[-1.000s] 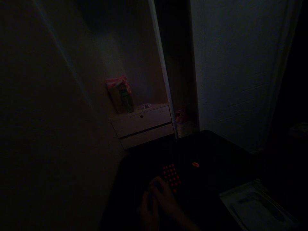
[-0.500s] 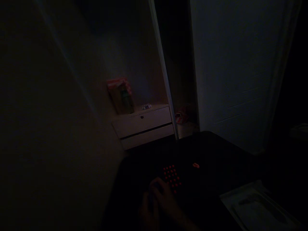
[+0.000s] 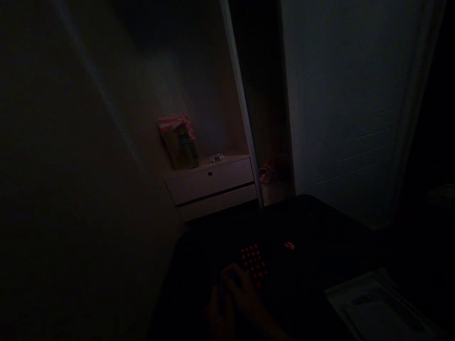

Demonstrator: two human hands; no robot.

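Note:
The scene is very dark. Near the bottom middle, my right hand [image 3: 245,296] is closed, its fingers bent around a small dark bluish object [image 3: 222,292] whose kind I cannot make out. Close beside it, my left hand [image 3: 218,315] is also closed against the same object; its lower part fades into shadow. Just beyond the hands, rows of small red dots [image 3: 253,261] lie on the black table [image 3: 213,246]. To their right is a small orange-red piece [image 3: 289,245].
A pale tray or packet [image 3: 341,296] lies at the table's right. Behind the table stands a drawer unit [image 3: 227,175], with a red-striped bag [image 3: 174,124] and a small light item [image 3: 216,157] on top. A pale panel [image 3: 348,104] rises at the right.
Both hands stay almost in the same place around the bluish object. Nothing else has visibly moved.

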